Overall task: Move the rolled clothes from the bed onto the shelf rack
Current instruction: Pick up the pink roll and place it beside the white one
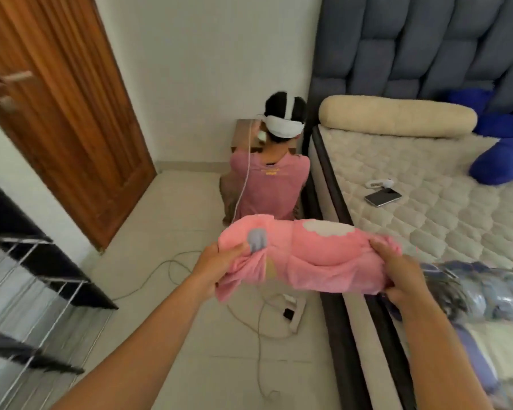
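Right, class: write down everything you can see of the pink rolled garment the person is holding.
The pink rolled garment looks like soft fleecy cloth rolled into a thick, loose bundle. A white cloud-shaped patch sits on top and a small grey-blue patch near its left end. It lies roughly level in the air, over the floor beside the bed edge. The left hand grips its left end, the right hand its right end; loose folds hang below.

The shelf rack [36, 291] at near left is motion-blurred and cut by the edge; the bluish clothes [486, 294] at near right blur too
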Available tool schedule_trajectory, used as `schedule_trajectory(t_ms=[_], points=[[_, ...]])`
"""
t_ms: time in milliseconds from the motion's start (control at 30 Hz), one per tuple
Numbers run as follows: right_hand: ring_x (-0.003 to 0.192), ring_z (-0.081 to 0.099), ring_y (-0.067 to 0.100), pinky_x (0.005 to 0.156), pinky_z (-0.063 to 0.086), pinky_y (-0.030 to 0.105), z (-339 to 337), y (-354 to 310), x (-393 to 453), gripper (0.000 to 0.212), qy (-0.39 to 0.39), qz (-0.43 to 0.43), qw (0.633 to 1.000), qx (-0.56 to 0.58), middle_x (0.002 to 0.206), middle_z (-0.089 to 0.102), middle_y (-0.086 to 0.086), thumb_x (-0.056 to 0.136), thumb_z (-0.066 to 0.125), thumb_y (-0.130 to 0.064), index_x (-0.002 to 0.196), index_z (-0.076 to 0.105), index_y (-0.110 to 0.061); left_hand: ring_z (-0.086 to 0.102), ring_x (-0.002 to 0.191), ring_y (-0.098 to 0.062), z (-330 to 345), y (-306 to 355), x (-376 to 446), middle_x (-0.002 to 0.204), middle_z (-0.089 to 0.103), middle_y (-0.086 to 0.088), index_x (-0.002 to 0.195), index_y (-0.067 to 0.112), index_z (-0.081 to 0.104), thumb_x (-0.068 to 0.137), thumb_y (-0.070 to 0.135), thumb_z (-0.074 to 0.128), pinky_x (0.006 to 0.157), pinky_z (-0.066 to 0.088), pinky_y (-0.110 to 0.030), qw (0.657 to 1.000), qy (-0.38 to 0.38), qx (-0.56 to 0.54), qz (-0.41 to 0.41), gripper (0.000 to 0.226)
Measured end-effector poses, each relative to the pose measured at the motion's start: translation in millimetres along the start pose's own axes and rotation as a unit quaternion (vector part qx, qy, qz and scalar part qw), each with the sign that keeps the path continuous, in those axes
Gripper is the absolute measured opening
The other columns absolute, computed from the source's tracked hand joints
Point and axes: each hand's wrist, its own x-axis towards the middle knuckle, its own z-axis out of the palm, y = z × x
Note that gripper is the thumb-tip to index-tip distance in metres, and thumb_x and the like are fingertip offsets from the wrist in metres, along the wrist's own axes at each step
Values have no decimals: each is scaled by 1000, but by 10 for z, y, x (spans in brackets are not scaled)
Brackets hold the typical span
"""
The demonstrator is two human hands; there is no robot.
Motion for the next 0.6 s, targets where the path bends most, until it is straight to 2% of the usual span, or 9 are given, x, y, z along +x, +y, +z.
schedule_trajectory(t_ms=[67, 133, 167, 233, 333, 433, 467, 533, 600], points=[[100, 60, 29, 89, 53, 48, 584, 150, -191, 65, -39, 14, 999, -7, 114, 63, 12, 69, 74, -47, 119, 57, -9, 66, 59, -16, -569, -14, -28, 90, 70, -9, 106, 8, 66, 81, 16, 73, 41, 49, -20, 998, 32, -51, -32, 28], [94, 60, 28, 87, 53, 47, 1113, 311, -402, 53, -84, 24, 996, -11, 112, 63, 13, 76, 73, -39, 114, 59, -6, 61, 60, -23, -1102, 15, -56, 87, 66, -15, 109, 2, 62, 81, 5, 69, 36, 49, -26, 992, 85, -90, -40, 29], [93, 61, 29, 85, 54, 48, 1366, 388, -496, 54, -103, 30, 994, -16, 113, 64, 14, 76, 73, -39, 116, 60, -5, 59, 61, -24, -1351, 39, -67, 88, 65, -17, 111, 1, 60, 81, 1, 67, 38, 50, -28, 987, 116, -106, -37, 31], [97, 61, 30, 86, 53, 51, 1834, 514, -678, 63, -141, 45, 989, -26, 117, 63, 13, 74, 75, -41, 122, 57, -5, 61, 67, -25, -1815, 79, -77, 99, 63, -20, 123, 2, 56, 80, -2, 67, 53, 53, -35, 977, 168, -130, -28, 45], [98, 57, 28, 86, 52, 52, 2523, 573, -919, 51, -208, 43, 976, -44, 114, 58, 8, 80, 71, -33, 121, 54, -9, 65, 82, -31, -2448, 114, -70, 107, 63, -19, 129, 7, 52, 82, 2, 66, 75, 55, -50, 959, 238, -154, -30, 50], [91, 60, 28, 77, 54, 49, 3188, 581, -1074, 45, -259, 26, 963, -67, 109, 62, 10, 80, 72, -29, 118, 58, -7, 63, 75, -29, -3014, 161, -40, 90, 60, -11, 128, 14, 50, 83, 2, 65, 67, 55, -41, 940, 288, -183, -18, 49], [88, 61, 27, 77, 55, 51, 3409, 573, -1112, 44, -278, 19, 957, -78, 106, 64, 10, 80, 72, -30, 116, 59, -8, 63, 77, -30, -3195, 181, -15, 90, 59, -10, 131, 16, 49, 83, 2, 65, 69, 56, -43, 934, 305, -187, -15, 52], [81, 62, 23, 78, 55, 50, 3856, 560, -1152, 38, -316, 3, 943, -99, 96, 65, 7, 81, 70, -30, 111, 58, -10, 64, 88, -32, -3555, 238, 66, 101, 60, -11, 131, 16, 49, 82, 5, 66, 79, 56, -50, 920, 342, -193, -8, 53], [81, 63, 21, 77, 56, 48, 4309, 531, -1196, 34, -356, -21, 928, -109, 93, 66, 4, 83, 69, -32, 109, 58, -13, 64, 89, -30, -3907, 332, 171, 113, 61, -12, 126, 14, 52, 81, 5, 66, 74, 56, -46, 905, 379, -192, 12, 48]])
